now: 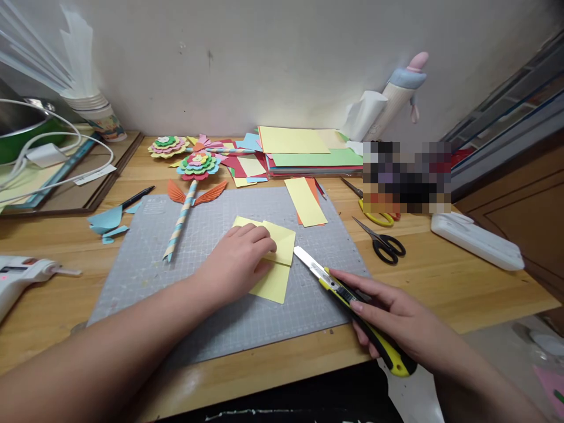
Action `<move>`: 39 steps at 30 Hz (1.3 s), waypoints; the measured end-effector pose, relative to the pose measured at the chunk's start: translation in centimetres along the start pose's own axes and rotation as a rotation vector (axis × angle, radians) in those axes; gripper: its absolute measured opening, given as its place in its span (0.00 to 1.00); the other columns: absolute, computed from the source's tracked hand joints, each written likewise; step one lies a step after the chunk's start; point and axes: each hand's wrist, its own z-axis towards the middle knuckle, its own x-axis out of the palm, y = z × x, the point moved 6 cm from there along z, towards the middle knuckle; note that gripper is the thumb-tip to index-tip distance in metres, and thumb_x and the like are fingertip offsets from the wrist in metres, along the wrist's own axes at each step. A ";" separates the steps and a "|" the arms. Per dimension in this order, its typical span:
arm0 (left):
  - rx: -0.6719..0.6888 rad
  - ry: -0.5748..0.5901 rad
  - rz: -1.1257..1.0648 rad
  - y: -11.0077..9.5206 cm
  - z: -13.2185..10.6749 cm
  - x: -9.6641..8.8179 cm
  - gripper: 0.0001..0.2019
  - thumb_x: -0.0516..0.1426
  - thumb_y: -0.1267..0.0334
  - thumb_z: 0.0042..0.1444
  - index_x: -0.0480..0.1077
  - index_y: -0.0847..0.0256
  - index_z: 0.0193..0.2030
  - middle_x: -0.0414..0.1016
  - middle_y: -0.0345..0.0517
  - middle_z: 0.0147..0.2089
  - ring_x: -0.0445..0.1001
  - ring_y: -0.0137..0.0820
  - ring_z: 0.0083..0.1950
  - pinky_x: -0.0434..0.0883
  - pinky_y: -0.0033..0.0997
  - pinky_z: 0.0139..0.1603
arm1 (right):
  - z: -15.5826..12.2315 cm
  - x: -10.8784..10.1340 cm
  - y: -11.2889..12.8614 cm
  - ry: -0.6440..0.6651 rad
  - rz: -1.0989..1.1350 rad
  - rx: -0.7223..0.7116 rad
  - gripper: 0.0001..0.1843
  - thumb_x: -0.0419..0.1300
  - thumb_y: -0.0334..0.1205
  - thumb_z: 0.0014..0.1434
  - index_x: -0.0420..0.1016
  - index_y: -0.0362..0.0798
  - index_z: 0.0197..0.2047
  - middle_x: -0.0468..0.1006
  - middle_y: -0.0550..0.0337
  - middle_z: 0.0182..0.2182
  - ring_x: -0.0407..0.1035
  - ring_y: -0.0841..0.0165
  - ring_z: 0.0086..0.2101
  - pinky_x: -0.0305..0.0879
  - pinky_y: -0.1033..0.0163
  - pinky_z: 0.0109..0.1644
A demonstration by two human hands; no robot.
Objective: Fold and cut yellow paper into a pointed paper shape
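Observation:
My right hand (388, 314) is closed around a yellow and black utility knife (348, 296). Its blade is out, and the tip lies close to the right edge of the yellow paper (271, 283). With curled fingers, my left hand (240, 258) grips and presses that paper against the grey cutting mat (211, 329). The paper looks like two overlapping pieces, partly hidden under the hand. Farther back on the mat lies a paper flower (199, 163) with a striped stem (180, 226) and orange leaves (210, 194).
Black-handled scissors (383, 242) lie right of the mat, near a white stapler-like device (478, 241). Yellow strips (307, 201) rest at the mat's back right. A stack of coloured paper (308, 154) stands by the wall. At left are a glue gun (26, 279) and blue scraps (106, 219).

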 end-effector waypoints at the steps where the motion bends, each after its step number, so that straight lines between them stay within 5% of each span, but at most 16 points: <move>1: -0.011 -0.004 0.010 0.1 -0.1 0.0 0.05 0.55 0.66 0.61 0.71 0.59 0.41 0.74 0.47 0.43 0.70 0.39 0.46 0.65 0.40 0.44 | 0.2 0.3 0.3 0.003 -0.005 0.014 0.40 0.59 0.55 0.60 0.52 0.55 0.71 0.74 0.66 0.21 0.69 0.71 0.20 0.67 0.66 0.25; 11: -0.086 -0.049 0.091 2.0 -0.5 -0.2 0.09 0.52 0.66 0.63 0.73 0.59 0.37 0.76 0.46 0.38 0.71 0.38 0.42 0.63 0.39 0.42 | 3.4 1.7 4.9 -0.010 -0.212 -0.098 0.33 0.58 0.48 0.61 0.60 0.53 0.68 0.73 0.63 0.25 0.68 0.71 0.23 0.69 0.64 0.28; 15: -0.001 -0.008 0.080 1.6 -0.6 -0.1 0.11 0.51 0.68 0.65 0.76 0.58 0.39 0.76 0.45 0.40 0.72 0.37 0.44 0.63 0.39 0.45 | 2.8 0.4 5.4 -0.066 -0.583 -0.294 0.31 0.61 0.49 0.58 0.67 0.56 0.65 0.75 0.51 0.47 0.72 0.58 0.43 0.72 0.52 0.47; 19: 0.063 0.027 0.088 1.1 -1.0 -0.3 0.13 0.50 0.69 0.65 0.75 0.58 0.44 0.76 0.47 0.42 0.72 0.37 0.44 0.63 0.40 0.47 | 2.2 -0.1 4.9 -0.109 -0.844 -0.345 0.31 0.59 0.45 0.61 0.62 0.61 0.67 0.71 0.53 0.48 0.69 0.56 0.48 0.65 0.45 0.56; 24: 0.098 0.042 0.129 0.9 -1.6 -0.2 0.15 0.50 0.68 0.66 0.73 0.53 0.53 0.74 0.48 0.44 0.71 0.39 0.46 0.59 0.47 0.54 | 1.7 0.3 4.3 -0.073 -0.890 -0.324 0.30 0.55 0.43 0.65 0.58 0.64 0.69 0.68 0.55 0.49 0.68 0.60 0.47 0.66 0.49 0.54; 39: 0.044 0.092 0.086 1.1 -2.0 0.4 0.16 0.49 0.62 0.68 0.71 0.49 0.57 0.71 0.49 0.48 0.71 0.42 0.51 0.53 0.61 0.61 | 1.5 1.1 4.3 -0.067 -0.906 -0.338 0.27 0.52 0.43 0.67 0.59 0.59 0.68 0.67 0.55 0.49 0.66 0.62 0.49 0.64 0.50 0.57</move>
